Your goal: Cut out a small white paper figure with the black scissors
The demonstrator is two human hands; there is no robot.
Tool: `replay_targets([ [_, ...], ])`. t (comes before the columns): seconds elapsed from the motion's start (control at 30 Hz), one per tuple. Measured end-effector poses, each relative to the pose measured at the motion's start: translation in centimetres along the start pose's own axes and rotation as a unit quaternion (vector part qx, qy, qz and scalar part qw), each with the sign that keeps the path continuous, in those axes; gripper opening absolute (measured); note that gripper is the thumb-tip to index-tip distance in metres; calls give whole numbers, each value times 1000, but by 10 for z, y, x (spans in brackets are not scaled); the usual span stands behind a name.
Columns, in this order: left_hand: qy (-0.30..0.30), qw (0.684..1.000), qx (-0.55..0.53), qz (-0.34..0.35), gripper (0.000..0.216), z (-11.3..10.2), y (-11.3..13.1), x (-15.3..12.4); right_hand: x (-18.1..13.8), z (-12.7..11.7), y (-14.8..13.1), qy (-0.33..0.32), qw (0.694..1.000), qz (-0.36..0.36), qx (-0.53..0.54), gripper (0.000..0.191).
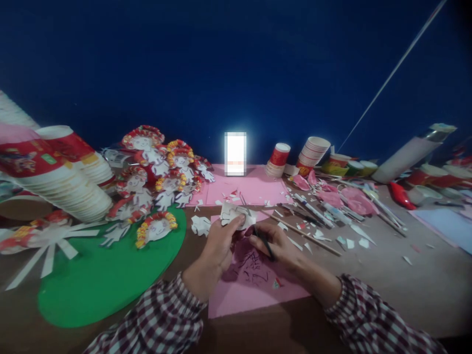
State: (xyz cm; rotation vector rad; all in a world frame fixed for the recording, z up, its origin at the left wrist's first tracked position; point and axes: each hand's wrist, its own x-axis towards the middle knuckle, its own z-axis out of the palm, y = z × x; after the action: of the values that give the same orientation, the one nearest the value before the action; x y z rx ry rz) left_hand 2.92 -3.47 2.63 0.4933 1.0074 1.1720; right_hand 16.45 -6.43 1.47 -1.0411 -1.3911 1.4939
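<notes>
My left hand [217, 248] pinches a small white paper cut-out [233, 213] with thumb and fingers, holding it up over the table. My right hand [275, 243] grips black-handled scissors [254, 223], whose blades reach up into the cut-out. Both hands hover above a pink sheet [254, 287] marked with dark drawn lines. Another white cut-out piece [201, 225] lies just left of my left hand.
A green round board [106, 280] lies at left, with several paper-cup dolls [155, 172] and stacked paper cups [70, 182] behind it. More cups [313, 150], pens, sticks [306, 231] and paper scraps spread to the right. A bright phone screen [235, 153] stands against the blue wall.
</notes>
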Motion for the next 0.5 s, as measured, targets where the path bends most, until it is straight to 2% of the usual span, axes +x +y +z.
replay_targets([
  [0.23,-4,1000,-18,-19,31,2,0,-1,1,1,-3,-10,1000,-13,15,30],
  [0.5,-6,999,-36,-37,31,0,-5,1,1,1,-1,2,1000,13,18,27],
])
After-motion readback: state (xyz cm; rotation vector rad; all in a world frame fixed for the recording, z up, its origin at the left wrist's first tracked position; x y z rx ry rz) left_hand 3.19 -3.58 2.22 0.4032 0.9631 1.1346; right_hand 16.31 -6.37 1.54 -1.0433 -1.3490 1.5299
